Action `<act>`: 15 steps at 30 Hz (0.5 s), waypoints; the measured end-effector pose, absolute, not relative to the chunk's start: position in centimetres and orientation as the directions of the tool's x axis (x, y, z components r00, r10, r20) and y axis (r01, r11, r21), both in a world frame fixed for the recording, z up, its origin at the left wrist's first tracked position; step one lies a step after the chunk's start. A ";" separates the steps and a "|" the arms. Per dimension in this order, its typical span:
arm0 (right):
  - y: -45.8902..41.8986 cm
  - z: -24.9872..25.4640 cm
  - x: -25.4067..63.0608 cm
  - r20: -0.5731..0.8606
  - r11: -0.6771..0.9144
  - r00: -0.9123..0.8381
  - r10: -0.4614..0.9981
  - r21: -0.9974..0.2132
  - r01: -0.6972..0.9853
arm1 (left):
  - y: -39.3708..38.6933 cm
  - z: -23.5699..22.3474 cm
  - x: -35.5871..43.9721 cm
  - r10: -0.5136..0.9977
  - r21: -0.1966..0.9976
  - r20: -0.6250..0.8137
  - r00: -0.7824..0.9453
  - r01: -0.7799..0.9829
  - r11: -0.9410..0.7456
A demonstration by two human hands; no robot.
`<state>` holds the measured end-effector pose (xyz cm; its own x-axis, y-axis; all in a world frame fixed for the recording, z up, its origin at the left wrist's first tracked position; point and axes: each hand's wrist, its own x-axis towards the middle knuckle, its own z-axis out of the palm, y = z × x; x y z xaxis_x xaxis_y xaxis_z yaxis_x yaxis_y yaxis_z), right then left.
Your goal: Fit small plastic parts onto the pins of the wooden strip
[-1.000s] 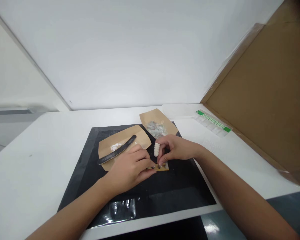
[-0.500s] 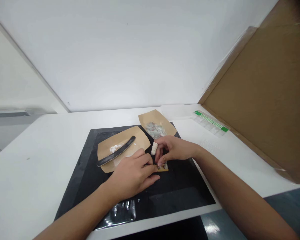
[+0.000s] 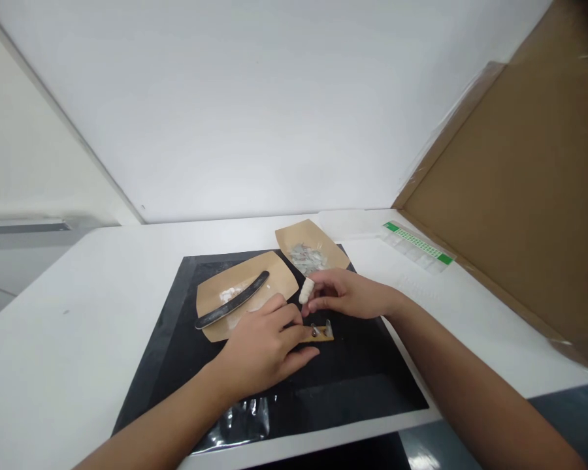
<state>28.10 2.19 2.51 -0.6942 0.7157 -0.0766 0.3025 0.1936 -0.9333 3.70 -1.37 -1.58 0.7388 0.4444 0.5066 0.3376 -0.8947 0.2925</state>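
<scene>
My left hand [image 3: 267, 343] lies over a small yellowish strip [image 3: 322, 337] on the black mat, its fingers closed on the strip's left part. Small dark round studs and clear upright pieces [image 3: 328, 328] show on the strip's uncovered right end. My right hand [image 3: 347, 294] hovers just above and behind the strip, thumb and fingers bent together; anything between the fingertips is too small to make out. A ribbed off-white finger cot [image 3: 306, 290] covers one of its fingertips. Left of the hands, a curved black nail file [image 3: 235, 301] rests across a brown paper tray [image 3: 208, 294].
Small white pieces [image 3: 228, 292] lie in that tray. Behind my right hand, another brown paper tray [image 3: 294, 234] holds many clear slivers [image 3: 308, 258]. A clear sheet with a green printed band [image 3: 419, 243] lies farther right, beside a large cardboard panel [image 3: 519, 196].
My right hand has lifted off the strip and drawn back slightly, uncovering its right end. My left hand has slid a little to the right along the strip.
</scene>
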 end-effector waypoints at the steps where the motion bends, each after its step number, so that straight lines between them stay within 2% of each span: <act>1: 2.2 2.7 28.1 -0.050 0.204 -0.669 0.741 -0.933 0.296 | -1.4 -1.6 3.8 0.447 0.293 0.515 0.731 0.339 -0.894; 8: 2.7 2.5 28.7 0.138 0.257 -0.411 0.901 -0.934 0.248 | -1.8 -2.0 4.7 0.414 0.244 0.549 0.726 0.334 -0.910; 15: 2.8 2.4 28.7 0.149 0.264 -0.354 0.923 -0.916 0.302 | -1.9 -3.1 5.6 0.349 0.086 0.555 0.755 0.365 -0.927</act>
<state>28.72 2.82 2.36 -0.3540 0.9233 0.1493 0.3016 0.2638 -0.9162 5.62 -1.90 -3.06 0.7550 0.3489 0.5552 0.3650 -0.9270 0.0862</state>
